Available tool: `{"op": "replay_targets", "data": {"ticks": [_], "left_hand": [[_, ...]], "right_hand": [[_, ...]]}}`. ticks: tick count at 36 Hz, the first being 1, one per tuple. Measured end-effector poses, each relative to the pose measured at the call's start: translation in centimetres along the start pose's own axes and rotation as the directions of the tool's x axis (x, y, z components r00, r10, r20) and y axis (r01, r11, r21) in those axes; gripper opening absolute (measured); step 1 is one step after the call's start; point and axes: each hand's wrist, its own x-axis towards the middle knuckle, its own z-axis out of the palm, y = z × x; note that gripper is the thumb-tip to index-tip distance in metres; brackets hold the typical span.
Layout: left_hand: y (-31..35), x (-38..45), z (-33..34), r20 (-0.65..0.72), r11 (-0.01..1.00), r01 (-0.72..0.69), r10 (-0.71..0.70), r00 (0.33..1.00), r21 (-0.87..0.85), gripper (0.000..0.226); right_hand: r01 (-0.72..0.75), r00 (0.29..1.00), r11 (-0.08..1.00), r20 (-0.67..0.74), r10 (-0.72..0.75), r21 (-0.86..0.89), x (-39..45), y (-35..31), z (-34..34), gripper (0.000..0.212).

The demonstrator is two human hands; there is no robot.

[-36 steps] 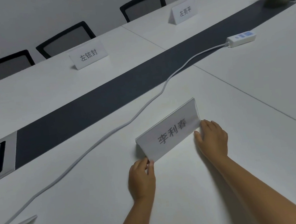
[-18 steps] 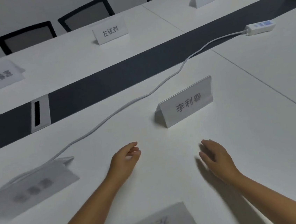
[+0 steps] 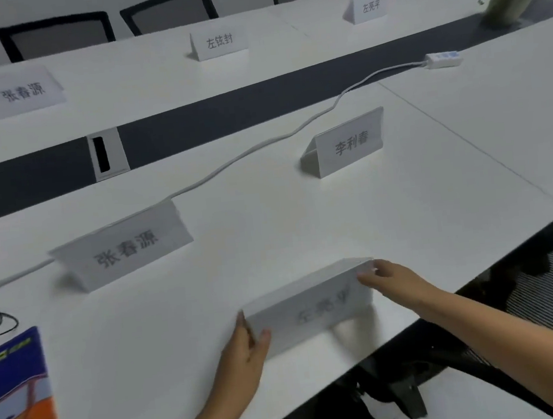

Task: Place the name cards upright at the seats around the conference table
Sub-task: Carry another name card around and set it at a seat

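Nearest card (image 3: pixel 307 305), a white folded tent with blurred grey print, stands on the bench (image 3: pixel 270 230) between our fingers: left fingers (image 3: pixel 246 328) pinch its left end, right fingers (image 3: pixel 372 276) touch its right top corner. Beyond the left fingers we see a second tent card (image 3: pixel 122 247) standing upright. Beyond the right fingers a third card (image 3: pixel 346 144) stands upright too. Far past both sets of fingers, three more cards stand upright across the dark strip: left (image 3: pixel 22 92), middle (image 3: pixel 219 43), right (image 3: pixel 368 8).
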Motion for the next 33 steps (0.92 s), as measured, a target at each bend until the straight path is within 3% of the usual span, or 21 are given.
{"op": "replay_targets", "data": {"ticks": [2,5,8,13,15,17,20,24,30,33], "left_hand": [[0.4,0.1,0.7,-0.092,1.0,-0.014,0.015,0.996,0.012,0.043],[1.4,-0.3,0.7,-0.238,0.998,-0.004,0.02,0.971,0.067,0.035],[2.1,-1.5,-0.1,-0.355,0.993,-0.019,0.061,0.933,0.121,0.025],[1.5,-5.1,-1.0,-0.338,0.995,-0.074,0.094,0.937,0.071,0.011],[1.6,-6.8,-0.5,-0.346,0.997,-0.078,0.083,0.935,0.028,0.022],[2.2,-9.1,1.0,-0.359,0.993,-0.119,0.112,0.927,0.004,0.031],[3.2,-13.8,4.5,-0.267,0.987,-0.158,0.159,0.95,0.027,0.043],[2.2,-18.7,11.2,-0.089,0.959,-0.179,0.202,0.975,0.22,0.052],[1.4,-23.3,24.3,0.132,0.946,-0.204,0.175,0.976,0.254,0.053],[2.0,-24.9,30.5,0.249,0.95,-0.246,0.195,0.949,0.191,0.057]], "right_hand": [[0.04,0.997,0.999,-0.073,-0.038,0.031,-0.5,-0.1,0.9,0.039],[0.078,0.979,0.974,-0.201,-0.035,0.212,-1.5,-0.6,2.6,0.035],[0.135,0.932,0.966,-0.358,-0.048,0.221,-3.2,-1.3,4.6,0.029],[0.238,0.876,0.952,-0.466,-0.126,0.191,-9.5,0.2,5.7,0.015],[0.284,0.858,0.943,-0.485,-0.169,0.175,-12.8,2.1,5.6,0.007],[0.312,0.845,0.935,-0.498,-0.193,0.168,-16.2,4.8,5.3,0.02],[0.261,0.823,0.943,-0.558,-0.105,0.207,-20.9,10.2,5.4,0.035],[0.176,0.756,0.954,-0.654,0.027,0.243,-25.9,19.4,4.9,0.031],[-0.009,0.609,0.968,-0.766,0.206,0.253,-32.0,33.4,2.2,0.011],[-0.079,0.51,0.954,-0.81,0.288,0.289,-34.6,37.9,0.1,0.005]]}}
